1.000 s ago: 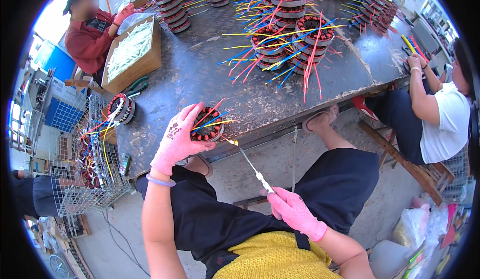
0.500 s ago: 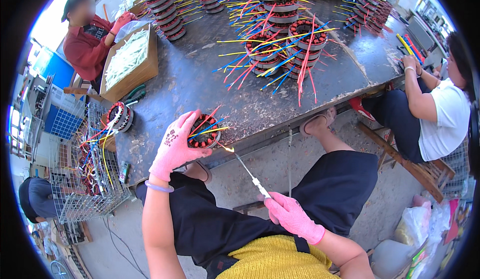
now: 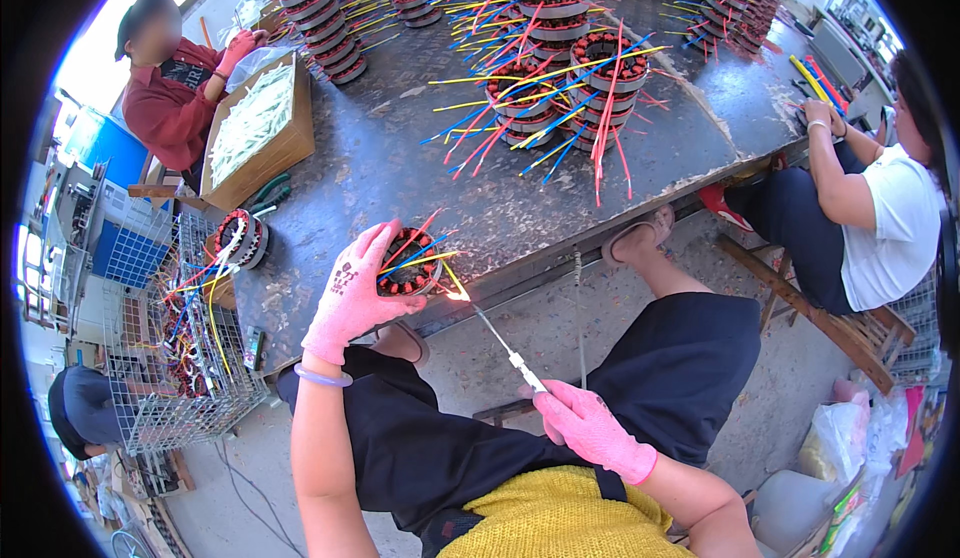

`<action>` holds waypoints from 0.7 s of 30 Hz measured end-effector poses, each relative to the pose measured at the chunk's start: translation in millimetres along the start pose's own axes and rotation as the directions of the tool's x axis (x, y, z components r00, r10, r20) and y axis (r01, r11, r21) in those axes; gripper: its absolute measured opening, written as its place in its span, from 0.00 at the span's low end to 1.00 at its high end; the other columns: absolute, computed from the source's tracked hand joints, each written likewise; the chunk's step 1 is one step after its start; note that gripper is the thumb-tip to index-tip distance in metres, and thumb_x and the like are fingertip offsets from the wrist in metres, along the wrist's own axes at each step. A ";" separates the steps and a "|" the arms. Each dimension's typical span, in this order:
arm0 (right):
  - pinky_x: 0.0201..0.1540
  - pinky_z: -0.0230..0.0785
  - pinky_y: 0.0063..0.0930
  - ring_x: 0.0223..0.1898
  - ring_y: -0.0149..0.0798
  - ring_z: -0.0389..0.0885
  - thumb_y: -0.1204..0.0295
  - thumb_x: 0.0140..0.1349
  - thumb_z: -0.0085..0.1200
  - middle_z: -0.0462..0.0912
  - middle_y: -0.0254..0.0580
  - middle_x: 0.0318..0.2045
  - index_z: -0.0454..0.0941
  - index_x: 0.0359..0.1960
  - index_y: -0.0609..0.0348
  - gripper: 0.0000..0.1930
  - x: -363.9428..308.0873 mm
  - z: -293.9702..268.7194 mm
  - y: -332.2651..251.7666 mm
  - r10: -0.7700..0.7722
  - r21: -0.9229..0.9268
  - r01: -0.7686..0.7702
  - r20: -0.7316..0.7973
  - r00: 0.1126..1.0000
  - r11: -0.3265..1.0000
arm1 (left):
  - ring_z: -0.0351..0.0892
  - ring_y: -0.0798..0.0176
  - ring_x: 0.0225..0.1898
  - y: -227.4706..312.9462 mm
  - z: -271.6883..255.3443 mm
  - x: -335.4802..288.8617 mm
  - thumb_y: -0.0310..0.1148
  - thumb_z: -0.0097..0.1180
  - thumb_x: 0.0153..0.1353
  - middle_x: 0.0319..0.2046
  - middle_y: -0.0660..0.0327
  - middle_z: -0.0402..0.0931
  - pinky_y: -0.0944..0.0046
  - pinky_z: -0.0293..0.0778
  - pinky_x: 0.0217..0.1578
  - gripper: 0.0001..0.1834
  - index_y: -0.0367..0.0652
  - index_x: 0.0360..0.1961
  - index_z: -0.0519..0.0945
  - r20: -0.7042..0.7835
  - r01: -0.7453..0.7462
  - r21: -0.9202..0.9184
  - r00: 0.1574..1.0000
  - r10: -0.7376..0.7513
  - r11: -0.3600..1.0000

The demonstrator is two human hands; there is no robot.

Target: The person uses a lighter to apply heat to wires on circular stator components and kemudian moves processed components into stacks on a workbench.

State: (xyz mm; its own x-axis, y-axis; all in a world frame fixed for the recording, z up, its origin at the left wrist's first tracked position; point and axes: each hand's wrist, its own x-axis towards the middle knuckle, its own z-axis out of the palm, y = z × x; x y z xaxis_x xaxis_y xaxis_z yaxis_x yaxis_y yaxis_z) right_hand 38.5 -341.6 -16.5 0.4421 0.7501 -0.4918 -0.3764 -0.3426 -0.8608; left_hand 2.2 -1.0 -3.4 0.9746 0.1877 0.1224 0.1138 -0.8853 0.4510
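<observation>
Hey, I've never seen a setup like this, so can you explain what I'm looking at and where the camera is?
There's no robot here, just a person wearing pink gloves. The view comes from the left of two fisheye cameras on their head, looking down, so straight edges bend.

The left hand holds a wire-wound ring with red, blue and yellow wires at the table's edge. The right hand holds a slim tool with a bright, flame-like glow at its tip, near the ring.

On the dark table stand stacks of similar rings, and a cardboard box of thin white pieces sits toward the left. Two other people sit nearby, one on each side.
</observation>
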 end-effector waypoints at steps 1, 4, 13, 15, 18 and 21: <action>0.26 0.64 0.24 0.21 0.24 0.68 0.62 0.75 0.44 0.71 0.30 0.21 0.75 0.55 0.64 0.18 -0.3 0.6 0.0 0.015 0.030 -0.015 -0.004 1.000 0.999 | 0.69 0.42 0.62 1.0 -0.1 0.6 0.46 0.77 0.37 0.62 0.46 0.68 0.52 0.66 0.63 0.54 0.37 0.66 0.67 0.000 0.002 0.001 1.000 -0.003 1.000; 0.27 0.64 0.24 0.21 0.24 0.68 0.62 0.75 0.43 0.71 0.31 0.21 0.75 0.55 0.64 0.18 0.7 -1.0 0.4 0.041 -0.028 -0.041 -0.008 0.999 0.999 | 0.69 0.43 0.63 8.5 -2.3 2.6 0.43 0.77 0.38 0.61 0.46 0.69 0.53 0.65 0.63 0.52 0.35 0.66 0.67 0.011 0.014 -0.005 1.000 -0.014 1.000; 0.27 0.64 0.24 0.22 0.24 0.68 0.61 0.75 0.43 0.71 0.30 0.21 0.74 0.54 0.64 0.19 2.9 -0.2 8.5 -0.014 0.011 0.014 0.006 1.000 1.000 | 0.69 0.43 0.63 3.1 0.6 1.3 0.46 0.77 0.38 0.62 0.47 0.68 0.52 0.65 0.63 0.54 0.38 0.67 0.67 0.006 0.001 0.003 1.000 -0.001 1.000; 0.27 0.64 0.24 0.22 0.24 0.69 0.61 0.75 0.43 0.71 0.31 0.21 0.74 0.54 0.64 0.18 2.5 -0.3 8.5 -0.004 0.014 0.004 0.004 1.000 1.000 | 0.69 0.43 0.63 3.6 -0.2 1.2 0.45 0.77 0.38 0.62 0.48 0.68 0.52 0.65 0.63 0.53 0.38 0.66 0.67 0.006 0.000 0.009 1.000 0.000 1.000; 0.26 0.65 0.25 0.22 0.25 0.69 0.62 0.75 0.43 0.71 0.32 0.20 0.75 0.53 0.64 0.18 2.2 0.3 6.2 -0.007 0.000 0.007 0.009 1.000 1.000 | 0.69 0.43 0.62 4.8 -1.5 1.1 0.45 0.77 0.39 0.62 0.48 0.68 0.52 0.65 0.63 0.53 0.38 0.66 0.67 0.006 -0.003 0.010 1.000 0.003 1.000; 0.26 0.65 0.26 0.21 0.26 0.69 0.62 0.75 0.43 0.71 0.34 0.19 0.75 0.52 0.64 0.18 3.0 -0.3 5.1 -0.027 -0.036 0.027 0.005 1.000 0.999 | 0.69 0.44 0.62 3.7 0.7 2.4 0.45 0.77 0.39 0.62 0.48 0.68 0.52 0.66 0.63 0.52 0.37 0.66 0.67 0.003 -0.010 0.010 1.000 0.010 1.000</action>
State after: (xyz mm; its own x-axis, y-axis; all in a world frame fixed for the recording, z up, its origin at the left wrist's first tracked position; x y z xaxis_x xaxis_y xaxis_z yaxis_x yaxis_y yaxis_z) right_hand 38.1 -341.3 -22.5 0.4476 0.7619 -0.4681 -0.3350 -0.3424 -0.8778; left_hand 5.2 -4.1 -2.1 0.9763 0.1771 0.1246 0.1054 -0.8912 0.4411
